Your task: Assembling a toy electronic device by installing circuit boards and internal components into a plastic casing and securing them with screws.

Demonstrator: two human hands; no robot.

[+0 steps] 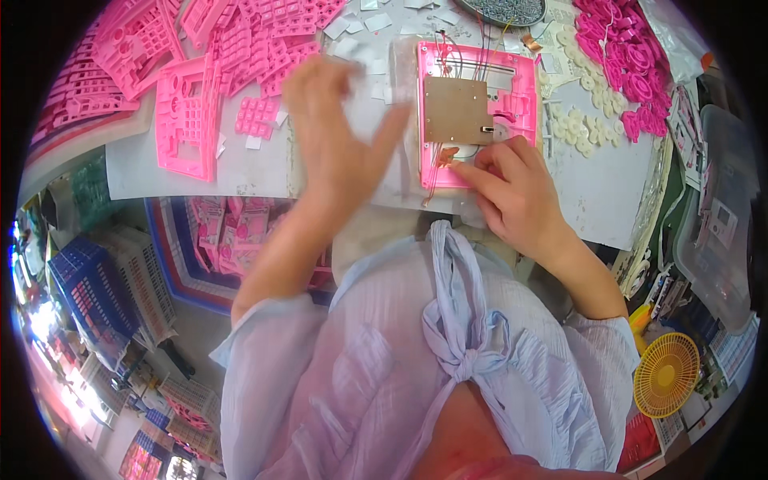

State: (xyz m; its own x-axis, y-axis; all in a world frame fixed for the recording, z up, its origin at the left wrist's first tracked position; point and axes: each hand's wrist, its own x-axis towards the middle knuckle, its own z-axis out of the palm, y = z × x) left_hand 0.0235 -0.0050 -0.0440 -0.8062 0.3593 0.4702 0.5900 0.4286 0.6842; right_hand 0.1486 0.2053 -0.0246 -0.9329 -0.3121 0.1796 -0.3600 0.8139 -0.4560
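Note:
A pink plastic housing [524, 88] lies open-side up on the table before me, with a brown circuit board [456, 110] across it. Thin red, black and yellow wires [482, 48] run out at its far end. At its near end, my right hand [516, 192] has its fingers curled, the index fingertip at a small copper-coloured piece [449, 155]. The grip on this piece is partly hidden. My left hand [336, 136] hovers left of the housing, somewhat blurred, thumb and fingers apart, holding nothing.
Pink plastic frames [188, 120] pile up at the left, beside pink button pads [257, 118]. White squares [378, 22] lie scattered at the back near a dark dish of small metal parts [504, 10]. Cream pieces [580, 132] and magenta rings [636, 76] cover the right side.

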